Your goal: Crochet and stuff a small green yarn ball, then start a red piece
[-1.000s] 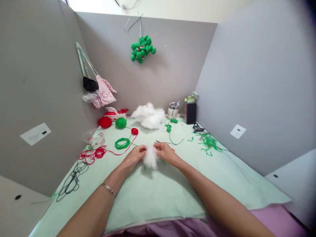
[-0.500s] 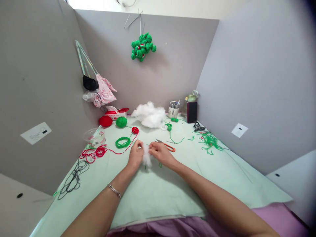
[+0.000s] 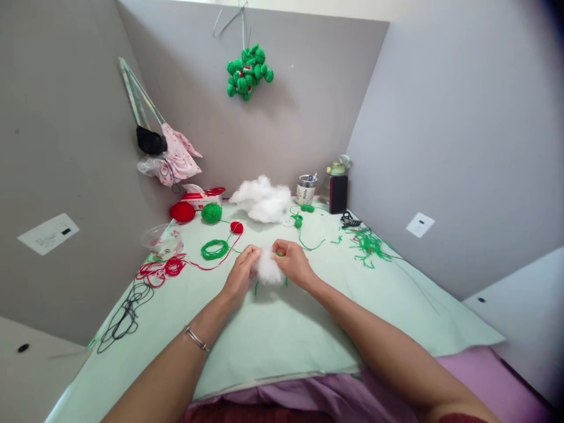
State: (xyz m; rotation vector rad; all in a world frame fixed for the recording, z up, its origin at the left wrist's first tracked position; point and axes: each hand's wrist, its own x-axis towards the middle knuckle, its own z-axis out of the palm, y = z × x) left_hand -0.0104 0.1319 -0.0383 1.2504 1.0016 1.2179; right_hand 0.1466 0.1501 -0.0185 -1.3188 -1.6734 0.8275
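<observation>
A tuft of white fibre stuffing (image 3: pixel 269 269) spans the gap between my two hands, above the pale green cloth. Closed on its left side is my left hand (image 3: pixel 243 271), thumb uppermost. My right hand (image 3: pixel 294 262) pinches the right side, and a bit of green yarn (image 3: pixel 279 254) shows at its fingertips; whether this belongs to a knitted piece I cannot tell. Short green yarn ends hang below the tuft on both sides. Orange-handled snips are almost wholly hidden behind my right hand. A larger heap of stuffing (image 3: pixel 261 200) lies beyond, near the back wall.
At left are red yarn (image 3: pixel 175 266), black cord (image 3: pixel 126 317), a green yarn coil (image 3: pixel 214 249), yarn balls and a clear bowl (image 3: pixel 162 242). Green scraps (image 3: pixel 371 247), black scissors (image 3: pixel 350 220), a phone (image 3: pixel 338 194) and a tin (image 3: pixel 306 191) stand or lie at right.
The tuft between my hands is now wider and fluffier, and my hands are slightly farther apart. My right hand now covers most of the orange snips. The view has shifted a little.
</observation>
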